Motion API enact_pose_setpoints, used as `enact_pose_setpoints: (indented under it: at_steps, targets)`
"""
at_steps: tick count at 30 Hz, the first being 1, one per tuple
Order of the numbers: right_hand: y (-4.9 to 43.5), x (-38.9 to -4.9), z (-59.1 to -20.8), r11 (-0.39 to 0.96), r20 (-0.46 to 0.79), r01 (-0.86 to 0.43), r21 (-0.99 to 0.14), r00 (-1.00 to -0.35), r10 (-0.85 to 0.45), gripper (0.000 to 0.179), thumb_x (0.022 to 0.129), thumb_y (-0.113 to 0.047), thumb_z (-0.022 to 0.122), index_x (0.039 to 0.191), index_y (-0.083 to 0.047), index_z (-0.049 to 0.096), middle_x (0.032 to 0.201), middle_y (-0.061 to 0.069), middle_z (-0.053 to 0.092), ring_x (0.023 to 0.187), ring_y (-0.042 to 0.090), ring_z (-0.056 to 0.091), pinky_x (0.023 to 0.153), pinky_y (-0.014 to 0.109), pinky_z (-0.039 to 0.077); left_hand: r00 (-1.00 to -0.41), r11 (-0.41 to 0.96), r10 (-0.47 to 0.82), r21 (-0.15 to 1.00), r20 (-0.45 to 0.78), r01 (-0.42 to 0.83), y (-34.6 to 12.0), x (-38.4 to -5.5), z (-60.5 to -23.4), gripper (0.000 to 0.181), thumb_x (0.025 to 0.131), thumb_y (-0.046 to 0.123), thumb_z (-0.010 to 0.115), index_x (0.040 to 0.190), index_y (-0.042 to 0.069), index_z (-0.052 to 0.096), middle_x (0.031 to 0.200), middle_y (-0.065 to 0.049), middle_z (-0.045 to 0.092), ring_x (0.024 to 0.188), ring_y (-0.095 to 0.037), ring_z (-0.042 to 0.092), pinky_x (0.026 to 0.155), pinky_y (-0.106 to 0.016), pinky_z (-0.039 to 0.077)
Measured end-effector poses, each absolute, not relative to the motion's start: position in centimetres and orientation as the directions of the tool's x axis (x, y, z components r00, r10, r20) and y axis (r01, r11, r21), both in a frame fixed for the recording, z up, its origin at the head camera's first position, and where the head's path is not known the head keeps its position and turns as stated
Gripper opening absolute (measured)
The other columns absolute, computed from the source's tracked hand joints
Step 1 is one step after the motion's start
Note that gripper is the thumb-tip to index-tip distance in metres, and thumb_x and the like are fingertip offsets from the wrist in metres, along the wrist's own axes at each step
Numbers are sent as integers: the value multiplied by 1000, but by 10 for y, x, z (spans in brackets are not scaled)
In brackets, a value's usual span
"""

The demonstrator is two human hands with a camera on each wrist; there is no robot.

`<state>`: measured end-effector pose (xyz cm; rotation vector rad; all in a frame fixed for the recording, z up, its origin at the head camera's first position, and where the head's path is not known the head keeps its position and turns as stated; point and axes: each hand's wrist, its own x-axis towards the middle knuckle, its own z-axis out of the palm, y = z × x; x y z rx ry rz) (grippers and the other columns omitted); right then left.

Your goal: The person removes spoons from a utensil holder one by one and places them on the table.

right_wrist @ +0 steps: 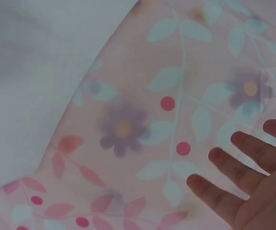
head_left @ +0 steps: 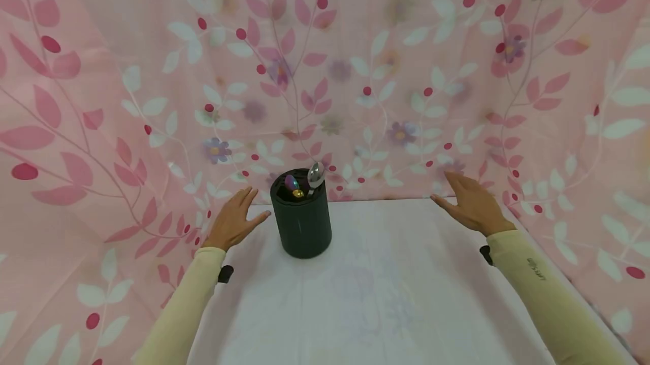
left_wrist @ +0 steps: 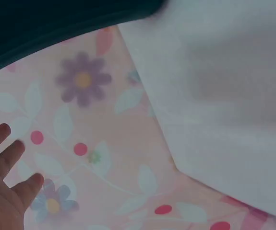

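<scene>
A dark green cylindrical utensil holder [head_left: 303,229] stands upright on the white table, left of centre in the head view. Out of its top rise a silver spoon [head_left: 316,175], a purple-blue iridescent spoon [head_left: 291,182] and a gold one [head_left: 298,193]; their handles are hidden inside. My left hand [head_left: 235,221] is held just left of the holder, fingers extended and thumb apart, with nothing in it. Far to the right, my right hand [head_left: 472,204] hovers over the table's back right part, its fingers spread and holding nothing. The left wrist view catches the holder's dark side [left_wrist: 56,28] at the top.
The white table [head_left: 376,286] reaches back to a pink curtain [head_left: 355,71] printed with leaves and flowers, which also hangs along both sides. A dark wrist strap piece [head_left: 225,274] shows below the left cuff, another [head_left: 486,254] by the right cuff.
</scene>
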<state>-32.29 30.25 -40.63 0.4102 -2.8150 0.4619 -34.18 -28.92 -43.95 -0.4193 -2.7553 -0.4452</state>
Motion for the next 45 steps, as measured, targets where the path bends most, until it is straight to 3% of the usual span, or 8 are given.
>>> enact_pose_setpoints:
  at_steps: [6,9,14,22,29,35,45]
  targets:
    - [265,-330,-396,708,383,-450,-545,-884,-268,57,100,-43,52,146,-12,44,137,14,53,121,35,51,96,58,44,-908,829,184,436,376,349,-275,-340,-432,76,92,65,49,153,22,32,155,-6,31,130,-33,46,101,-63,37]
    - [235,-336,-389,582,446,-522,-623,-849,-285,44,99,-34,58,136,-11,55,126,10,63,111,27,60,90,50,51,-898,785,194,486,395,384,-267,-340,-430,71,95,60,49,153,23,33,155,-4,32,126,-29,48,99,-59,42]
    - [184,-342,-381,399,449,-551,-733,-832,-326,36,97,-32,61,129,-15,62,121,4,66,100,19,67,86,38,55,-892,766,200,503,406,400,-255,-340,-434,71,95,59,49,152,20,35,155,-4,30,127,-30,47,101,-59,40]
    - [123,-354,-372,272,439,-563,-781,-804,-401,30,95,-25,66,124,-18,67,120,3,67,93,15,69,89,37,54,-914,767,176,531,366,361,-246,-338,-444,74,92,65,50,150,22,38,156,-5,29,129,-29,46,103,-60,38]
    - [94,-367,-368,275,477,-602,-750,-780,-406,29,94,-22,67,121,-14,69,117,3,69,89,13,69,83,34,56,-914,762,167,540,370,358,-240,-345,-446,80,87,68,54,151,24,36,157,0,29,130,-26,46,105,-58,36]
    - [77,-376,-360,286,457,-579,-763,-797,-395,34,94,-29,67,121,-9,68,117,1,68,85,14,69,81,33,57,-904,747,152,553,399,369,-238,-349,-441,78,89,65,55,151,21,37,156,-2,31,126,-27,49,103,-58,39]
    - [66,-377,-361,203,423,-521,-829,-822,-381,30,92,-22,69,120,-10,68,115,3,68,90,18,70,76,34,58,-921,751,152,564,358,343,-239,-344,-442,76,89,64,55,151,23,37,156,0,30,126,-26,49,103,-56,40]
